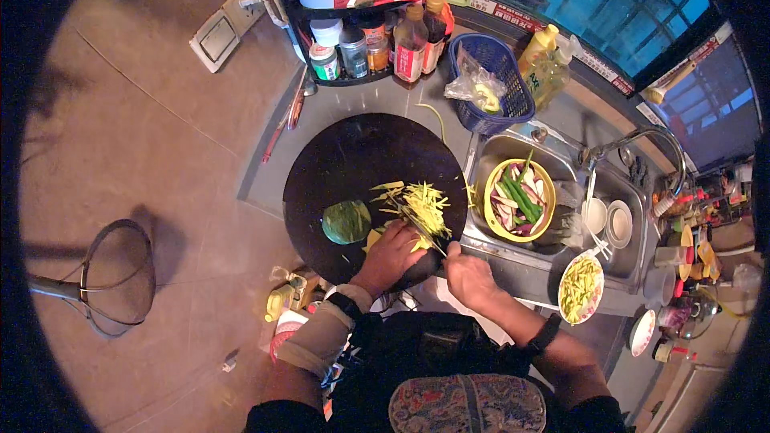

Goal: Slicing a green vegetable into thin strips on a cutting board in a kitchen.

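My right hand [472, 279] grips the handle of a kitchen knife [424, 233], whose blade lies over yellow vegetable pieces. Just left of the blade, my left hand [391, 255] presses down on yellow slices [374, 239], its fingertips close to the steel. A heap of thin yellow shreds [426, 201] lies beyond the blade, with a few longer sticks beside it. On the left part of the same round black cutting board [361, 156] rests a dark green piece of squash [347, 222]. The fingers hide part of the slices.
Right of the board, a yellow basket [488, 216] in the sink [481, 159] holds cut eggplant and green peppers. A plate of shreds [580, 288] stands at the sink's near edge. Behind are a blue plastic basket [496, 123], sauce bottles [411, 51] and a faucet [646, 132].
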{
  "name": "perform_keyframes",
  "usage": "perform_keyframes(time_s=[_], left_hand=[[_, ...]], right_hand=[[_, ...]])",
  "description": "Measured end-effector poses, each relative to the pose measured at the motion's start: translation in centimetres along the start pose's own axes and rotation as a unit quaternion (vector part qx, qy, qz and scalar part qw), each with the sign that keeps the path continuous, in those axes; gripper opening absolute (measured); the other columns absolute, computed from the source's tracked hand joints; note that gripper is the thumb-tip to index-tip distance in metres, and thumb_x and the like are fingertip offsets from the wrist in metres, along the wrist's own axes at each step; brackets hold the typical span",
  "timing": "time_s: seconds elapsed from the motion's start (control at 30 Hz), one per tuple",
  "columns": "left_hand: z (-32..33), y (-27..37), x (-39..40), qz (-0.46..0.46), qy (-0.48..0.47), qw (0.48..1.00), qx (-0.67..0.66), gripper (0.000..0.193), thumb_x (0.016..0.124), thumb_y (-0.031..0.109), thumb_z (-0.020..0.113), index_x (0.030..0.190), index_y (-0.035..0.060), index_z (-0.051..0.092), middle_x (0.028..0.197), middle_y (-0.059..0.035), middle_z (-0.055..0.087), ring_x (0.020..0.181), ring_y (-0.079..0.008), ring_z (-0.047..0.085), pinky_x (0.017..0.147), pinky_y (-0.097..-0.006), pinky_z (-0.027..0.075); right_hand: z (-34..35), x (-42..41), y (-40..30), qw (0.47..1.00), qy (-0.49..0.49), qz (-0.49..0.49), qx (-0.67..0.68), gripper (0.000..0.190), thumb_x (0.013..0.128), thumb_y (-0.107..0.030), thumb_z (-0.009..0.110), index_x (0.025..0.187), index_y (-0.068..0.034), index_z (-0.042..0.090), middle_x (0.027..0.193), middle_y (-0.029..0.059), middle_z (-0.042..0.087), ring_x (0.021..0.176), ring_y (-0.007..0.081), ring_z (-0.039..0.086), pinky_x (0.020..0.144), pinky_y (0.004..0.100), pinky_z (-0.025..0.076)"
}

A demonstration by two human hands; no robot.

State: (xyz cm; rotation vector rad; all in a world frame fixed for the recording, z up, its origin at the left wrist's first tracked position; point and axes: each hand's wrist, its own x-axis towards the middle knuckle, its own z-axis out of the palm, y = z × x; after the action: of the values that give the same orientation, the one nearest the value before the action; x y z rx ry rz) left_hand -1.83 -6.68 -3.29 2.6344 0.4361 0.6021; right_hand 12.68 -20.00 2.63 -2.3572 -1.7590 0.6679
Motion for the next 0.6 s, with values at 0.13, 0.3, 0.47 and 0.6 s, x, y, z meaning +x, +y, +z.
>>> perform_keyframes(time_s=[0.13,0.3,0.47,0.6], left_hand=[[0.0,-0.2,-0.1,0.011,0.002,1.000,0.019,0.033,0.079,0.026,0.068,0.100,0.0020,0.061,0.111,-0.0122,0.058,0.113,-0.0307,0.050,0.100,-0.0389,0.040],[-0.1,-0.1,-0.2,-0.001,0.008,1.000,-0.001,0.035,0.077,0.026,0.071,0.101,0.0031,0.061,0.107,-0.0123,0.061,0.111,-0.0328,0.052,0.098,-0.0419,0.042],[0.5,-0.2,-0.1,0.001,0.004,1.000,-0.016,0.035,0.077,0.026,0.070,0.102,0.0020,0.061,0.108,-0.0128,0.061,0.111,-0.0338,0.052,0.098,-0.0426,0.042],[0.3,-0.4,-0.4,-0.011,0.008,1.000,-0.024,0.036,0.078,0.026,0.070,0.103,0.0022,0.061,0.110,-0.0128,0.061,0.112,-0.0340,0.051,0.098,-0.0424,0.042]], right_hand=[[-2.5,-0.1,-1.0,1.000,-0.015,0.018,0.020,0.017,0.085,-0.008,0.046,0.094,0.006,0.043,0.071,0.0281,0.062,0.069,0.0436,0.063,0.060,0.0510,0.050],[-3.0,-1.5,-0.6,0.999,-0.043,0.006,0.013,0.021,0.090,-0.015,0.048,0.091,0.005,0.042,0.069,0.0272,0.061,0.068,0.0451,0.061,0.059,0.0514,0.048],[-0.8,0.1,-0.6,0.999,-0.024,0.030,0.016,0.023,0.091,-0.016,0.047,0.091,0.006,0.041,0.070,0.0276,0.061,0.068,0.0455,0.061,0.060,0.0519,0.048],[-2.1,0.2,-1.0,0.999,-0.010,0.005,0.034,0.023,0.090,-0.015,0.050,0.091,0.006,0.042,0.068,0.0272,0.060,0.068,0.0456,0.061,0.060,0.0519,0.048]])
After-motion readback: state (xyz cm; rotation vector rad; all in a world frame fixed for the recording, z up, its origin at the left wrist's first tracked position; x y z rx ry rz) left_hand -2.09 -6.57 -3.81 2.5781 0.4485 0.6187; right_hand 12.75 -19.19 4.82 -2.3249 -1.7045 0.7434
